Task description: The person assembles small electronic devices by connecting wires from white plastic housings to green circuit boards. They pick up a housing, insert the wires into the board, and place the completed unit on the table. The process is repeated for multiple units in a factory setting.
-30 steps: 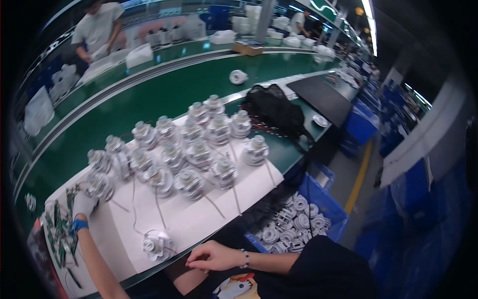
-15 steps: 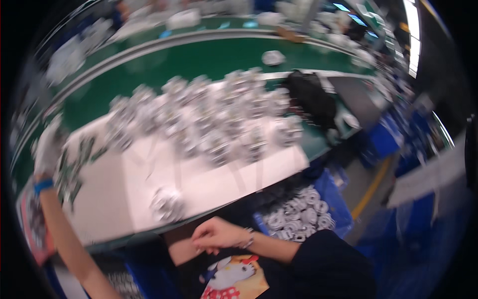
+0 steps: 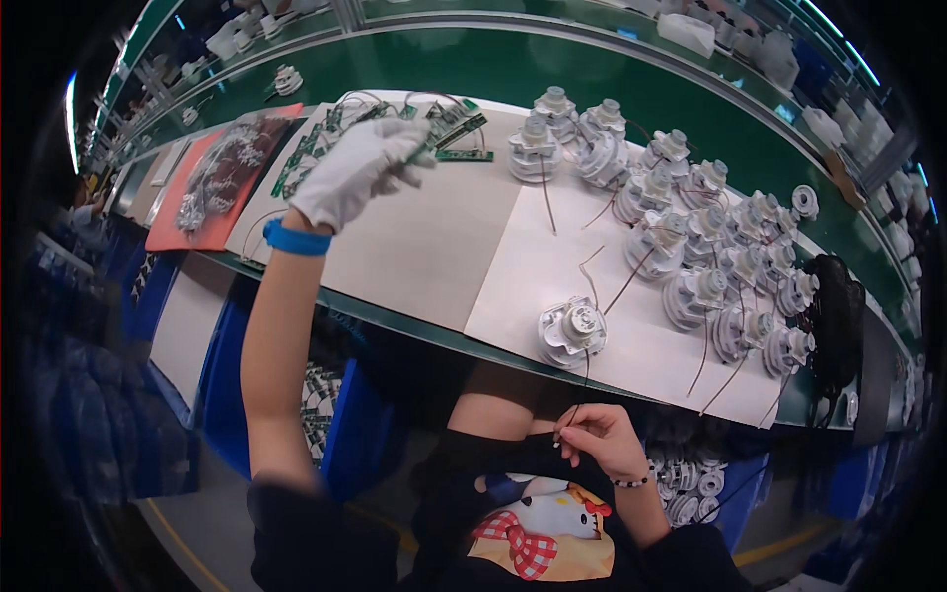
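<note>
A long green work surface [image 3: 434,64] is seen running across the view. On it a broad grey sheet [image 3: 424,242] and a smooth white sheet [image 3: 533,281] are laid side by side, presumably as protection for the parts. Below the near edge, white ring-shaped parts are held in a blue plastic bin [image 3: 745,493]. At the right, a crumpled black mesh bag [image 3: 837,326] is set beside the white sheet.

White round stepped assemblies [image 3: 656,247] are grouped on the white sheet; many leads trail toward the near edge, perhaps so that they are kept separate. A single white round assembly [image 3: 572,331] is placed apart near that edge, probably for easy reach.

The left hand [image 3: 360,173], white-gloved, is raised over the grey sheet with fingers curled beside narrow green circuit boards [image 3: 464,156]; whether one is gripped cannot be told. The bare right hand [image 3: 607,444] is held below the edge, a thin brown wire [image 3: 589,373] from the single assembly being pinched between thumb and forefinger, apparently to steady its free end.
</note>
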A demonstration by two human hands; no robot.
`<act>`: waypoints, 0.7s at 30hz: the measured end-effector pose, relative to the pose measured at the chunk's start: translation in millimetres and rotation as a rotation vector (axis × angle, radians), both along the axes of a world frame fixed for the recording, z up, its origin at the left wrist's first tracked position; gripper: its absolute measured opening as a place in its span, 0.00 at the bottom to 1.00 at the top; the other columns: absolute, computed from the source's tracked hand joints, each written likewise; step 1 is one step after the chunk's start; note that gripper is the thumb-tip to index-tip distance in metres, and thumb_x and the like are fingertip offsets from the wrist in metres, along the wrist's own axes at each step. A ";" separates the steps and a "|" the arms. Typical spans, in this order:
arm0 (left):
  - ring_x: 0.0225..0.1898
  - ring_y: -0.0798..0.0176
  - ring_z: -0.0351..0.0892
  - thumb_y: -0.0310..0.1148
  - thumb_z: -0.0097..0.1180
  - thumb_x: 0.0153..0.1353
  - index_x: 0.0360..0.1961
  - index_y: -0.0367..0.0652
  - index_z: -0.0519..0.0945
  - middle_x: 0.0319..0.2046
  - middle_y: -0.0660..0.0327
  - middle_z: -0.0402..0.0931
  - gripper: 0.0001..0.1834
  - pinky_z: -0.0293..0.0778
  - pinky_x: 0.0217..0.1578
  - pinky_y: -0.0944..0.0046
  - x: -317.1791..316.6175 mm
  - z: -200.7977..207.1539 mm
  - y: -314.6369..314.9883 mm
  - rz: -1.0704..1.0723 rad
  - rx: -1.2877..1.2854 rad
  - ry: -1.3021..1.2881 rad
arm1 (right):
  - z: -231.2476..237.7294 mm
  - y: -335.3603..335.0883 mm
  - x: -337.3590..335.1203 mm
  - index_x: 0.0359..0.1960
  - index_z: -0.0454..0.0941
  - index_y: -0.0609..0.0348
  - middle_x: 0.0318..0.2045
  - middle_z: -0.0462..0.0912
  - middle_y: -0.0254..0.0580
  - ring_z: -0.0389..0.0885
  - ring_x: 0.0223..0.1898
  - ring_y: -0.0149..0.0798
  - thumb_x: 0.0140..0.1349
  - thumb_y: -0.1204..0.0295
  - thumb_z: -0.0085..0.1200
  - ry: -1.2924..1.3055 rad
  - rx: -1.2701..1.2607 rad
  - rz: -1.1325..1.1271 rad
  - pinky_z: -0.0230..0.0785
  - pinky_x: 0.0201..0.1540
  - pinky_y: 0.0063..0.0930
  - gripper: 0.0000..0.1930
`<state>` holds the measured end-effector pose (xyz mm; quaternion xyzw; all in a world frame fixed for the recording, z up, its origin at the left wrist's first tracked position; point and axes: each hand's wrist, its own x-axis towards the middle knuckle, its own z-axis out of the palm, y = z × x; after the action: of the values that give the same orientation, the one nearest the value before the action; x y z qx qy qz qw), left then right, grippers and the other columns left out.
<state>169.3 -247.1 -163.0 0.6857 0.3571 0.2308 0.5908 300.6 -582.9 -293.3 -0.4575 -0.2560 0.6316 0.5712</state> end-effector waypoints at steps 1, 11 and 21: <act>0.19 0.78 0.71 0.39 0.50 0.61 0.38 0.41 0.74 0.27 0.63 0.75 0.12 0.64 0.17 0.82 -3.7 -6.3 -12.7 -0.002 -0.010 0.034 | 0.8 -1.0 -0.5 0.32 0.75 0.69 0.29 0.78 0.39 0.76 0.24 0.23 0.56 0.80 0.52 0.013 -0.023 0.006 0.70 0.22 0.13 0.03; 0.14 0.76 0.72 0.37 0.49 0.62 0.35 0.36 0.74 0.21 0.62 0.76 0.13 0.62 0.13 0.80 -40.4 -70.1 -158.6 0.013 -0.353 0.151 | 14.1 -4.0 -6.5 0.30 0.73 0.72 0.24 0.79 0.46 0.76 0.17 0.24 0.51 0.86 0.55 0.026 -0.003 -0.088 0.68 0.17 0.13 0.05; 0.23 0.77 0.76 0.28 0.52 0.58 0.35 0.32 0.77 0.22 0.63 0.78 0.09 0.71 0.19 0.77 -40.9 -76.8 -216.3 0.070 -0.349 0.119 | 0.1 28.3 -40.4 0.27 0.75 0.70 0.30 0.74 0.40 0.70 0.26 0.23 0.46 0.88 0.56 -0.595 0.340 -0.576 0.62 0.24 0.11 0.06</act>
<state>128.5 -463.4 -239.8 0.5724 0.4496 0.1447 0.6702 260.3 -554.5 -293.2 -0.5715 -0.3717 0.2364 0.6924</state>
